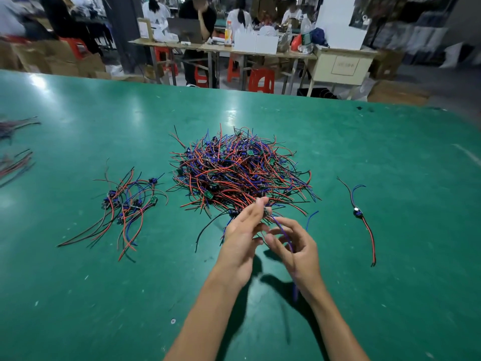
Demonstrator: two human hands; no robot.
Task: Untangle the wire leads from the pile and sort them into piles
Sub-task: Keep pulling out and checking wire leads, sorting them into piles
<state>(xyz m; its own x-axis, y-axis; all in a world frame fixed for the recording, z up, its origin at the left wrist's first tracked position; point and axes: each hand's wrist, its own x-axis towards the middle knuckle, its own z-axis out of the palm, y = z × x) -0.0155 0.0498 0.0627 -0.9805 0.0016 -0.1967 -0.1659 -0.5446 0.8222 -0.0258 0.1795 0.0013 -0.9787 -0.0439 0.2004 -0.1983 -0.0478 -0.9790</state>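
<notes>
A big tangled pile of red, blue and black wire leads (pixel 239 170) with small circuit boards lies mid-table. Just in front of it, my left hand (pixel 242 233) pinches the small board of one lead (pixel 282 230) between thumb and fingertips. My right hand (pixel 294 246) holds the same lead's blue wire, which runs through its curled fingers and hangs down past the wrist. A sorted pile of leads (pixel 125 204) lies to the left. One single lead (pixel 360 214) lies alone to the right.
The green table (pixel 104 295) stretches wide on all sides. More wire bundles (pixel 15 157) lie at the far left edge. Beyond the table's far edge stand red stools (pixel 261 80), workbenches and several people.
</notes>
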